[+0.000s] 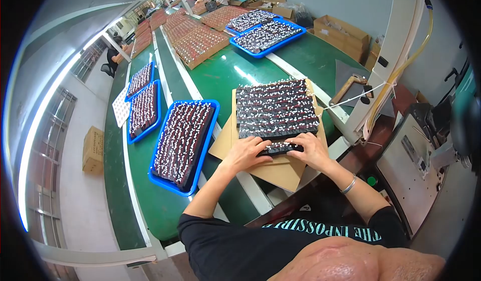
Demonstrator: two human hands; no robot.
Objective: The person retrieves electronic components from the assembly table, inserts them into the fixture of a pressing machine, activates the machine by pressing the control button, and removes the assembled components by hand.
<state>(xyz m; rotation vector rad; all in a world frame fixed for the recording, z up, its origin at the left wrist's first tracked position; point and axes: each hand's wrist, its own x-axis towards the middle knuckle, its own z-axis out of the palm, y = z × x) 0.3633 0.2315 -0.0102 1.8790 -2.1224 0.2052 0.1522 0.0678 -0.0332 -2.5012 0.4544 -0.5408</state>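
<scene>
A short row of small black pieces with white tips lies between my hands, at the near edge of a larger block of the same rows. My left hand grips the row's left end, fingers along its far side and thumb on the near side. At the other end, my right hand pinches the row between thumb and fingers. The block rests on brown cardboard sheets on the bench. What exactly the pieces are is too small to make out.
Left of the cardboard stands a blue tray filled with similar rows. Smaller blue trays sit beyond it, and another filled blue tray is at the back. Brown boards with small parts line the green bench. A machine stands right.
</scene>
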